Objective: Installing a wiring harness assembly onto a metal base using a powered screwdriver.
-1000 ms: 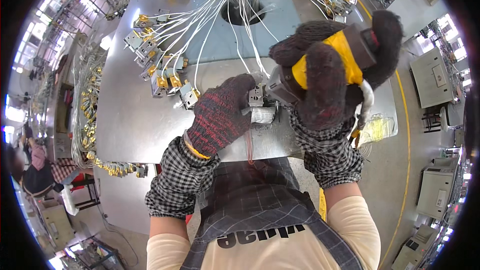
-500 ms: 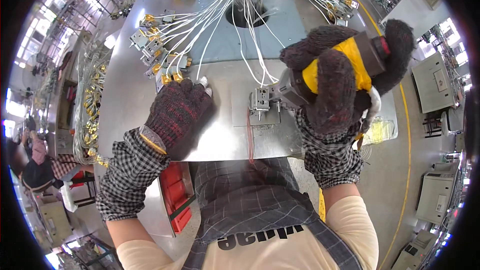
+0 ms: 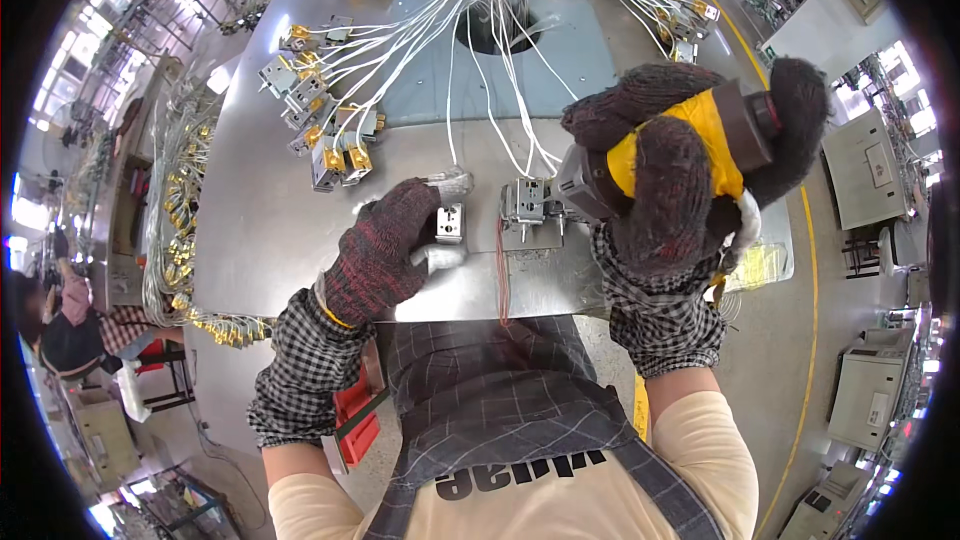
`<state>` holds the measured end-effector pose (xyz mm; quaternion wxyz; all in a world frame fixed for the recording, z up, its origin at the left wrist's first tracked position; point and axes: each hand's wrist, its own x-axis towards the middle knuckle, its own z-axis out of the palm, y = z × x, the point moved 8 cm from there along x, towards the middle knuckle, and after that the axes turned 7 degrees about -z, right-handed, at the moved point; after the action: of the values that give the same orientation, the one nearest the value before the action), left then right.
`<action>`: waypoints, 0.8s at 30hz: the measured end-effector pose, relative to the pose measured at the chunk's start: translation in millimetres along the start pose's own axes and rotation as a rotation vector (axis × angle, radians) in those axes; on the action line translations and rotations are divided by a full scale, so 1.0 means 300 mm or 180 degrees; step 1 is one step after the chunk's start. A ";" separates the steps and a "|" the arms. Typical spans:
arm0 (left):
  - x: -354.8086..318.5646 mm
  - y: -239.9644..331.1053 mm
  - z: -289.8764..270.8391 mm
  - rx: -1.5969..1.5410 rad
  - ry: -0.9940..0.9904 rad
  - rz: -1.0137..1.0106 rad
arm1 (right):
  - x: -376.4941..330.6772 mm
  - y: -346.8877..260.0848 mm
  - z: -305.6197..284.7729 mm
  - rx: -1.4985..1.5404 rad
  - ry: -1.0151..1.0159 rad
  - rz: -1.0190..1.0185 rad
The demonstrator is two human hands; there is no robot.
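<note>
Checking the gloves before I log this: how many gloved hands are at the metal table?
2. The left hand grips a small metal part; the right hand holds a yellow power tool. None seem hidden.

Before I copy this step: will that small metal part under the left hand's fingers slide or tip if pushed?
The small metal part looks boxy and squat, so it probably won't tip. The steel table looks smooth, so it may slide. Its white wire seems floppy, giving little resistance.

A factory hall is shown. A grey concrete floor is crossed by a curved yellow line. Grey metal cabinets are ranged at right. Bright windows are seen at left, beside wire racks.
</note>
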<state>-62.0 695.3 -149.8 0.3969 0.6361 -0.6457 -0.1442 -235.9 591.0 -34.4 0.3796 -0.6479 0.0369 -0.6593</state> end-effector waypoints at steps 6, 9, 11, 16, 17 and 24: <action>0.004 0.023 0.006 0.0484 0.0115 -0.0062 | -0.011 0.028 -0.020 -0.0224 0.0865 0.0071; 0.025 0.048 0.029 0.0947 0.0092 -0.0087 | 0.004 0.036 -0.034 -0.0397 -0.0109 -0.0527; 0.022 0.052 0.025 0.1060 -0.0011 -0.0171 | -0.041 0.126 -0.085 0.2104 0.0053 0.0194; 0.023 0.040 0.026 0.0975 0.0238 0.0008 | 0.001 0.076 -0.033 0.0590 -0.0119 -0.0317; 0.025 0.048 0.022 0.0898 0.0302 0.0087 | 0.003 0.032 0.014 0.0144 -0.0653 -0.0962; 0.025 0.035 0.019 0.0730 0.0049 -0.0292 | -0.099 0.152 0.042 0.0286 -0.1013 0.0300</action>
<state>-72.5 688.0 -143.9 0.3195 0.7074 -0.6251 -0.0825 -208.1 580.6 -81.7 0.4398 -0.7241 -0.0229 -0.5308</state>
